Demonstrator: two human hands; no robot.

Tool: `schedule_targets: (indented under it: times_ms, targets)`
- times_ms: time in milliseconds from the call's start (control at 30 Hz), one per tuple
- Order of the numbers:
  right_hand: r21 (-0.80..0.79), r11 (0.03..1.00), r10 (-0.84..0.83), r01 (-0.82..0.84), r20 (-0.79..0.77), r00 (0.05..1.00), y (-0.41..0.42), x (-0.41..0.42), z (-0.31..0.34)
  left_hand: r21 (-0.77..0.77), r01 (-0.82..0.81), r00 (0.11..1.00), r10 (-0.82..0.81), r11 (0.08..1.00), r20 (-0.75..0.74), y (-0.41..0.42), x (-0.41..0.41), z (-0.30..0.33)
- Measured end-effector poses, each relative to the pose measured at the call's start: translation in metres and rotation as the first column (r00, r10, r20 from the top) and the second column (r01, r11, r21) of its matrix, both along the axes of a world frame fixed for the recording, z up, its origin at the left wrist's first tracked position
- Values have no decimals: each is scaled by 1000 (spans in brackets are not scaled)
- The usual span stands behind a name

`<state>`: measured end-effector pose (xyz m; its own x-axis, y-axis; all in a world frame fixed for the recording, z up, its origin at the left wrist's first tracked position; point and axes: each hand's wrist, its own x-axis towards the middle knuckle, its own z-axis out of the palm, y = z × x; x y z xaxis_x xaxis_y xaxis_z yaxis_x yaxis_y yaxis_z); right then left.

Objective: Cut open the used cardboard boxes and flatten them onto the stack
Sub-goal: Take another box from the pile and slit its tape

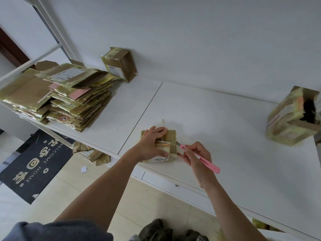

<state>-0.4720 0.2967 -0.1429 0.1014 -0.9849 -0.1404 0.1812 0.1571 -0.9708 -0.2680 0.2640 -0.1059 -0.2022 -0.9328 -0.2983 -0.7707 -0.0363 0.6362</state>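
Small box (pixel 171 145) at surface (pixel 225 127) near edge. Left hand (pixel 152 143) flat, pressing it. Right hand (pixel 194 156) pinches pink knife (pixel 199 158), blade apparently touching box.

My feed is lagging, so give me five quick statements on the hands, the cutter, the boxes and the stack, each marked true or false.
1. The right hand holds a pink cutter. True.
2. The left hand presses flat on the small box at the table's near edge. True.
3. The flattened stack lies to the right of the small box. False: it lies at the table's left end.
4. The cutter's blade points toward the small box. True.
5. No uncut boxes remain on the table. False: one box stands by the wall, another box at the right.
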Motion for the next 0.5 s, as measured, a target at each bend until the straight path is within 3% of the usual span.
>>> schedule_targets:
  times_ms: [500]
  targets:
    - [-34, 999, -11, 11, 3, 1000, 11, -5, 2, 28, 12, 1000, -13, 1000, 3, -1, 2, 0]
